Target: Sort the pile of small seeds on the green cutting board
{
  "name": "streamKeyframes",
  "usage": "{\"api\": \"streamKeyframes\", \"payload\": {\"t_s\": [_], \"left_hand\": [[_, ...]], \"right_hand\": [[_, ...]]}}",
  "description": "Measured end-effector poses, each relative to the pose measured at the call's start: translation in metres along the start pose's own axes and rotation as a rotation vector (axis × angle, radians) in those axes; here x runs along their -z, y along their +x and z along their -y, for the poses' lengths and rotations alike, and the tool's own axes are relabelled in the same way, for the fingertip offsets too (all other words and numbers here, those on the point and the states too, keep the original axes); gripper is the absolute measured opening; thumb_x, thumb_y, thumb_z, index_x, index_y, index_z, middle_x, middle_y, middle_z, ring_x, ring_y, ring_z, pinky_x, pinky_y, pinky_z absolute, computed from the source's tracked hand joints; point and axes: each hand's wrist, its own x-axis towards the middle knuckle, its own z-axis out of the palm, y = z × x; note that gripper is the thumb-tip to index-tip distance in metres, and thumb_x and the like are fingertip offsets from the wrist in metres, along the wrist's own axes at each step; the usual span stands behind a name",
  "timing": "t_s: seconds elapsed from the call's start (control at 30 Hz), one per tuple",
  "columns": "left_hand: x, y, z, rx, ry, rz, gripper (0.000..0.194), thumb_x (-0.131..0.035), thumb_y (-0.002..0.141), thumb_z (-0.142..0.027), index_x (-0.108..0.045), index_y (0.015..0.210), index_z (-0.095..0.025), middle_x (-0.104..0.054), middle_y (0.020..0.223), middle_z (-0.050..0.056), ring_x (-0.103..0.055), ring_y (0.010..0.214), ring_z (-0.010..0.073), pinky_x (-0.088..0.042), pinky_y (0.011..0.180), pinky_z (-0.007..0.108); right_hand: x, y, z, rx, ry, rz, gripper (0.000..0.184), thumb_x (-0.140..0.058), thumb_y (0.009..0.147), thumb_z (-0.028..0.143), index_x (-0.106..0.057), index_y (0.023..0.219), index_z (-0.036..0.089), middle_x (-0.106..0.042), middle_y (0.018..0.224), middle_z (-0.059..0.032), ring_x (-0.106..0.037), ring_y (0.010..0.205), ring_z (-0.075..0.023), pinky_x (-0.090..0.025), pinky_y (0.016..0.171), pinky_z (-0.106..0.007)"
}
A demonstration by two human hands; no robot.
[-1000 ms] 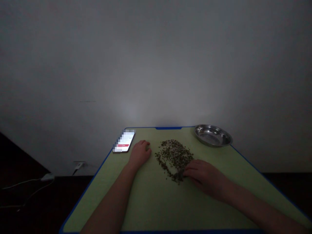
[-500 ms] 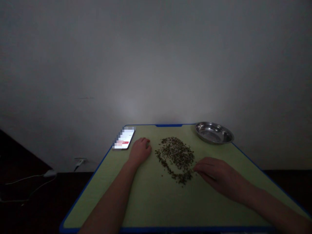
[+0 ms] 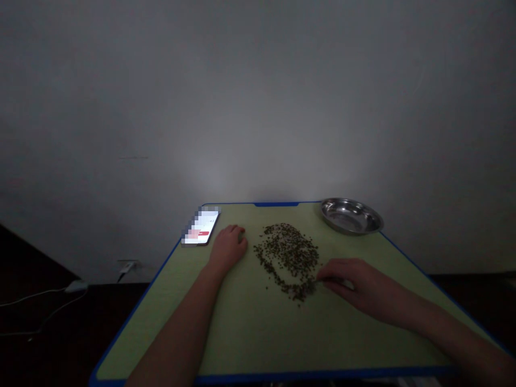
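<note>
A spread of small dark beans or seeds [image 3: 292, 250] lies on the green tabletop [image 3: 250, 333], with a curved trail along its near left side. My right hand [image 3: 350, 279] is at the right edge of the spread, thumb and fingertips pinched together by the seeds. Whatever sits between those fingertips is too small to make out. To the left of the spread, my left hand [image 3: 229, 248] rests on the table, fingers loosely bent and thumb apart, holding nothing visible.
A shallow steel bowl [image 3: 350, 217] stands at the back right corner. At the back left lies a phone [image 3: 203, 226] with its screen lit, close to my left hand. Behind the table rises a grey wall [image 3: 258, 107]. A white cable [image 3: 76, 286] runs along the floor on the left.
The whole view has shifted slightly, so everything sits a little further left and up. My right hand stays pinched at the seeds' edge; my left hand rests in the same place.
</note>
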Motion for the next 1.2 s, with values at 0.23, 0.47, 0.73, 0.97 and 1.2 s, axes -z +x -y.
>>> {"api": "streamKeyframes", "payload": {"t_s": [0.23,0.47,0.73,0.97,1.2], "left_hand": [[0.002,0.001,-0.002,0.013,-0.011,0.012,0.029,-0.047,0.079,-0.023,-0.061,0.104,-0.018,-0.059,0.115,0.009,-0.051,0.110,0.0216,-0.036,0.099,0.034],[-0.001,0.003,0.002,-0.005,-0.018,0.005,0.030,-0.047,0.079,-0.025,-0.061,0.104,-0.016,-0.060,0.114,0.009,-0.053,0.107,0.0216,-0.038,0.097,0.034],[0.000,0.003,0.001,-0.007,-0.034,0.009,0.030,-0.048,0.077,-0.024,-0.061,0.103,-0.016,-0.060,0.114,0.009,-0.053,0.107,0.0213,-0.038,0.097,0.033],[-0.001,0.004,0.003,-0.013,-0.038,0.008,0.030,-0.048,0.077,-0.024,-0.061,0.103,-0.016,-0.061,0.112,0.009,-0.054,0.106,0.0213,-0.039,0.097,0.033],[-0.001,0.004,0.002,-0.010,-0.032,0.012,0.030,-0.048,0.078,-0.024,-0.061,0.103,-0.016,-0.060,0.114,0.009,-0.053,0.107,0.0218,-0.038,0.097,0.035]], "right_hand": [[-0.010,0.007,0.004,-0.007,0.086,0.086,0.019,-0.054,0.083,0.016,-0.068,0.092,0.025,-0.070,0.087,-0.0003,-0.061,0.078,-0.0150,-0.045,0.072,-0.026],[-0.017,0.030,-0.003,-0.005,0.064,0.069,0.016,-0.057,0.081,0.015,-0.069,0.090,0.021,-0.066,0.086,-0.0023,-0.059,0.078,-0.0151,-0.044,0.072,-0.027],[-0.018,0.064,-0.026,-0.011,-0.038,-0.008,0.016,-0.057,0.079,0.015,-0.069,0.090,0.018,-0.068,0.086,-0.0048,-0.060,0.078,-0.0171,-0.044,0.072,-0.028],[-0.017,0.079,-0.049,-0.057,-0.159,-0.111,0.017,-0.055,0.082,0.018,-0.069,0.092,0.018,-0.068,0.090,-0.0066,-0.060,0.082,-0.0193,-0.045,0.074,-0.031],[-0.018,0.086,-0.057,-0.049,-0.187,-0.162,0.017,-0.056,0.082,0.018,-0.067,0.093,0.018,-0.067,0.091,-0.0073,-0.060,0.084,-0.0210,-0.045,0.077,-0.033]]}}
